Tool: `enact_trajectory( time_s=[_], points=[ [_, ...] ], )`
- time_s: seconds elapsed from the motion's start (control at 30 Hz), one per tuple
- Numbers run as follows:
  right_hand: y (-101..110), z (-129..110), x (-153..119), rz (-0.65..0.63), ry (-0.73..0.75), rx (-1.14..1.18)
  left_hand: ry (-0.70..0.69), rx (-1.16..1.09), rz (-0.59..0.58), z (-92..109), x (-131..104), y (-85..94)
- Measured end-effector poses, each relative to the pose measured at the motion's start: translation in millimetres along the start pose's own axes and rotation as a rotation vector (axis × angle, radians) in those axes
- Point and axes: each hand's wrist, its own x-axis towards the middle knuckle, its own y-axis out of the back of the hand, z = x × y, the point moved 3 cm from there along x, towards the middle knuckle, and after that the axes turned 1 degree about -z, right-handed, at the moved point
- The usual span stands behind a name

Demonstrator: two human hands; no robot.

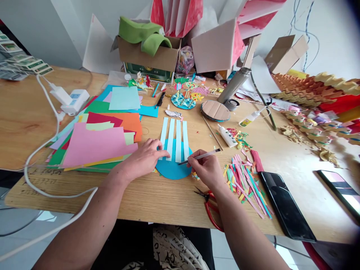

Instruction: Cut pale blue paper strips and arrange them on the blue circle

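A blue paper circle [174, 172] lies on the table, with several pale blue paper strips [178, 140] running across its upper part and past its far edge. My left hand [147, 155] rests at the circle's left side, its thumb stretched onto a strip and its other fingers bent, partly hidden. In my right hand [206, 167] is a slim pen [206, 154], its tip down by the lower end of a strip. Red-handled scissors [210, 210] lie under my right forearm.
Stacked coloured paper [95, 142] lies left, beside a white cable [26, 165] and power adapter [75, 101]. To the right are a glue bottle [227, 135], cut paper strips [247, 180] and a black phone [287, 206]. Behind stand a finished blue disc with paper fish [184, 101] and a cardboard disc [215, 110].
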Motion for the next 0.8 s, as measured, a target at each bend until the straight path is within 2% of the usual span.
enact_trajectory(
  time_s=[0.2, 0.43, 0.8],
  points=[
    [-1.1, -0.7, -1.0, -0.009, 0.020, 0.038, -0.004, 0.007, 0.010, -1.2, 0.0, -1.4],
    [-14.0, -4.5, -3.3, -0.116, 0.083, 0.114, -0.022, 0.026, 0.025, -2.6, -0.5, -2.1],
    [-18.4, -2.4, -3.2, -0.130, 0.051, 0.112, -0.034, 0.037, 0.026, -3.6, -1.7, -3.6]
  ],
)
